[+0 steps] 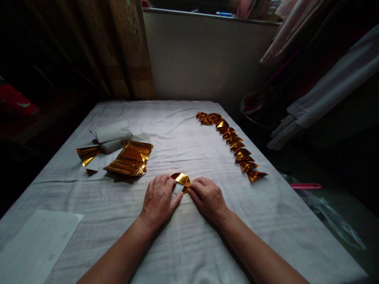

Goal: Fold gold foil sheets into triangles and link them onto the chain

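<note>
Both hands pinch one small gold foil piece (181,180) between them, pressed down on the white cloth (189,236) near the middle of the bench (296,221). The left hand (160,200) lies palm down, its fingertips (171,183) clenched on the piece's left edge, where a bit of white backing shows. The right hand (208,197) meets it from the other side, its fingertips on the piece's right corner. The two grips nearly touch over the fold.

Just left of the left hand, farther up the bench, sits a loose stack of gold foil sheets (130,158), with a single gold sheet (88,154) and some white papers (112,134) beside it. To the right, a row of folded gold pieces (233,142) runs in a line away from the person, overlapping one another. A flat white sheet (38,244) lies at the near left corner.
</note>
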Demonstrator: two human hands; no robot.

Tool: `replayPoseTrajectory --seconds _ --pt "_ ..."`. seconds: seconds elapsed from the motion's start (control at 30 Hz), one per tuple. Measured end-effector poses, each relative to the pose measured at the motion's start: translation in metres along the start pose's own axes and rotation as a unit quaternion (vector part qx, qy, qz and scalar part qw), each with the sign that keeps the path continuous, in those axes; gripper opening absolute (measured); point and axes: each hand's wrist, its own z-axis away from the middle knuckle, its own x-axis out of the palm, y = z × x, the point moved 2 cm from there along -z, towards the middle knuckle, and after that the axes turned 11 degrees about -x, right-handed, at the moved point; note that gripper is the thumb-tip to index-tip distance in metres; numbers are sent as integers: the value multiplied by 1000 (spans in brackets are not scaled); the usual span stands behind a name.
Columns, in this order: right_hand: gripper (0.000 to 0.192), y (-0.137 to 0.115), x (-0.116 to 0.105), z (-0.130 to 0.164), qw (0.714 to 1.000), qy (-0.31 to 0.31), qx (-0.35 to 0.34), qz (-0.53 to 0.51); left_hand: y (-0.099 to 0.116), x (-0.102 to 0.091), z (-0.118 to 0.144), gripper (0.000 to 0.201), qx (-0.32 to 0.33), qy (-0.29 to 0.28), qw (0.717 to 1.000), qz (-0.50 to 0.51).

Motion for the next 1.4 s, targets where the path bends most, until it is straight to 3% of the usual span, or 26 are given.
replayPoseTrajectory --seconds 0.17,0.37,0.57,0.87,1.2,1.4 --pt "10 -4 -4 0 1000 -12 -17 1 -12 4 0 20 40 17 999 31" --pt "11 -5 -6 1 999 -23 -33 9 -23 2 -5 20 81 -51 993 63" --pt "8 0 -7 0 999 -28 -44 11 -24 -7 -8 25 117 -67 988 71" --pt "8 -1 -10 -2 998 -40 -54 18 -24 -11 -9 42 146 -17 989 29" --pt "8 -10 -9 -4 998 -38 -54 26 -29 -5 -10 29 132 32 989 63" --pt "12 -10 -3 -4 996 -23 -58 61 -35 0 -10 33 109 40 991 66"
